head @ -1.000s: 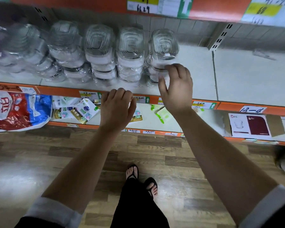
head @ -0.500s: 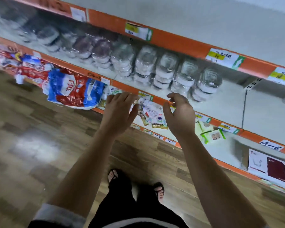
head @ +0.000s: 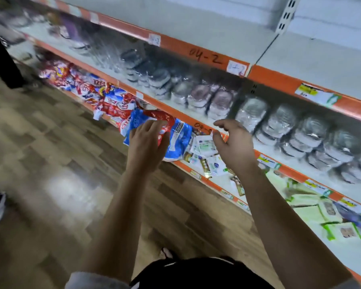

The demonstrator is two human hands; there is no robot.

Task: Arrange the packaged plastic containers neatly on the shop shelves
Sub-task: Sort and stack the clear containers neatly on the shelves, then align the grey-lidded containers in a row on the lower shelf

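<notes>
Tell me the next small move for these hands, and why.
Probably reach the right hand forward to the nearest wrapped container stack and straighten it. Both hands hold nothing, that stack sits just beyond it, and the left hand is by the blue bag.

Shelf edges (head: 181,47) orange. Wrapped containers (head: 279,122) clear, greyish — some perhaps pinkish, blurred. Bags (head: 179,138) below red, white, blue. Packets (head: 306,213) pale green. Floor (head: 50,153) brown — wood-plank pattern.

A pale grey sleeve (head: 86,280) rolled above the elbow, bare forearms, and black trousers (head: 196,275).
</notes>
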